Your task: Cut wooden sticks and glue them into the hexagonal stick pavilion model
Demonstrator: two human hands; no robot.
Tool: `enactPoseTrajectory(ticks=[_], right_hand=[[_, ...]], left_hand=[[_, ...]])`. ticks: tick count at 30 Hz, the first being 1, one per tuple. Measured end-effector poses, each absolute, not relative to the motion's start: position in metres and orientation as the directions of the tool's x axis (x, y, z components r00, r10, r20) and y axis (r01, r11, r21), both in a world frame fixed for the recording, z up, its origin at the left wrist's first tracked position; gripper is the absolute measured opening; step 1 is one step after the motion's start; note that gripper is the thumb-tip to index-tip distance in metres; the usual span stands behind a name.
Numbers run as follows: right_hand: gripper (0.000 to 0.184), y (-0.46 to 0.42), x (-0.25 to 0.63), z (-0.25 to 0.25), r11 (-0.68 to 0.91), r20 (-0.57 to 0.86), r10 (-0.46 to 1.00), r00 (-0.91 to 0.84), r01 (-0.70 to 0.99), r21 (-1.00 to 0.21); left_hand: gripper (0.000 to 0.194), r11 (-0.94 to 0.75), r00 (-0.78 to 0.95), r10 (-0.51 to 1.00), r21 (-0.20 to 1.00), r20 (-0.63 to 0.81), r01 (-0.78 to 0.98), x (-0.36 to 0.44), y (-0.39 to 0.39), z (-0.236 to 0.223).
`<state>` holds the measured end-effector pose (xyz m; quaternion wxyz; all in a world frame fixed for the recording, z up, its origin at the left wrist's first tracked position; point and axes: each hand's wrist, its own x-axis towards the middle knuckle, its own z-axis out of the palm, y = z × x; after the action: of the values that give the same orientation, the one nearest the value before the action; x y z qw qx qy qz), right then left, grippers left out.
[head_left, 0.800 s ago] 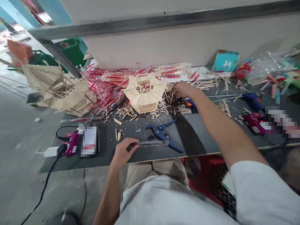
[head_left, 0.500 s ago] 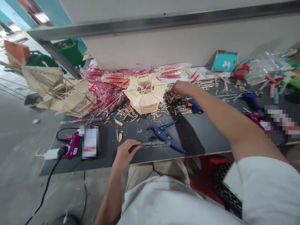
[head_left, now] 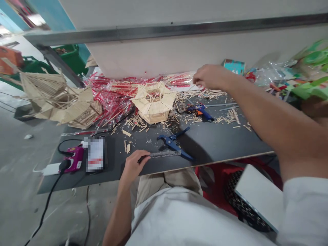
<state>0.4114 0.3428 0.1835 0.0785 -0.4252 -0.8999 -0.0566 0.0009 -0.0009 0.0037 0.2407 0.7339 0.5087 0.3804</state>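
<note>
My left hand (head_left: 135,164) is closed around the dark end of a narrow, flat, greyish blade-like strip (head_left: 165,154) near the front edge of the table. Beneath and beyond the strip lies a blue hand cutter (head_left: 170,142) with its handles spread. My right hand (head_left: 208,78) hovers over the loose sticks at the back, fingertips pinched; what is between them is too small to make out. Below it rests a blue glue gun (head_left: 203,112) with an orange trigger. Left of that stands a model (head_left: 153,104) built of pale wooden sticks, apart from both hands.
A larger stick model (head_left: 58,97) stands at the left end. Red-and-clear plastic packets (head_left: 110,97) fill the back. A phone (head_left: 96,155) and a magenta power strip (head_left: 74,159) with cables lie front left. Short sticks (head_left: 137,122) are scattered about; a red chair (head_left: 217,181) is below the table.
My right hand has lifted up and away from the dark pile beside the model, uncovering the glue gun. The left hand keeps its hold on the strip. The view has shifted slightly right.
</note>
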Motion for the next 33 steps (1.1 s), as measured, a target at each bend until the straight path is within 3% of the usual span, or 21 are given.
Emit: enactPoseTrajectory(ticks=[3, 5, 8, 10, 12, 15, 19, 22, 28, 33], right_hand=[[0.019, 0.328, 0.408, 0.215, 0.572, 0.179, 0.787, -0.59, 0.807, 0.145], [0.021, 0.317, 0.408, 0.235, 0.498, 0.261, 0.824, -0.502, 0.863, 0.087], [0.023, 0.299, 0.413, 0.256, 0.368, 0.393, 0.886, -0.245, 0.889, -0.275], [0.024, 0.286, 0.417, 0.261, 0.352, 0.441, 0.893, -0.095, 0.757, -0.55], [0.017, 0.272, 0.422, 0.255, 0.376, 0.444, 0.894, -0.057, 0.633, -0.677], [0.005, 0.243, 0.427, 0.224, 0.383, 0.333, 0.921, -0.201, 0.626, -0.68], [0.025, 0.194, 0.433, 0.158, 0.378, 0.072, 0.902, -0.427, 0.695, -0.611], [0.025, 0.168, 0.438, 0.11, 0.358, -0.045, 0.877, -0.479, 0.712, -0.604], [0.038, 0.158, 0.437, 0.063, 0.228, -0.053, 0.918, -0.394, 0.632, -0.74], [0.038, 0.163, 0.414, 0.057, 0.322, 0.048, 0.908, -0.416, 0.62, -0.716]], left_hand=[[0.009, -0.361, 0.19, 0.932, 0.743, 0.308, 0.563, 0.001, -0.002, 0.004], [0.01, -0.358, 0.189, 0.933, 0.748, 0.306, 0.559, 0.002, -0.002, 0.005], [0.011, -0.346, 0.181, 0.938, 0.758, 0.296, 0.553, 0.002, -0.001, 0.006], [0.012, -0.332, 0.185, 0.943, 0.764, 0.276, 0.553, 0.0, -0.002, 0.008], [0.016, -0.299, 0.186, 0.954, 0.776, 0.234, 0.555, -0.005, -0.005, 0.008], [0.018, -0.189, 0.138, 0.981, 0.821, 0.136, 0.539, -0.014, -0.014, 0.006], [0.02, -0.069, -0.036, 0.996, 0.934, 0.087, 0.35, -0.021, -0.025, 0.001], [0.027, -0.037, -0.154, 0.985, 0.974, 0.073, 0.224, -0.019, -0.024, 0.007], [0.033, -0.122, -0.11, 0.986, 0.99, 0.129, 0.07, 0.01, 0.012, 0.048], [0.035, -0.134, -0.021, 0.991, 0.989, 0.132, -0.07, 0.042, 0.053, 0.076]])
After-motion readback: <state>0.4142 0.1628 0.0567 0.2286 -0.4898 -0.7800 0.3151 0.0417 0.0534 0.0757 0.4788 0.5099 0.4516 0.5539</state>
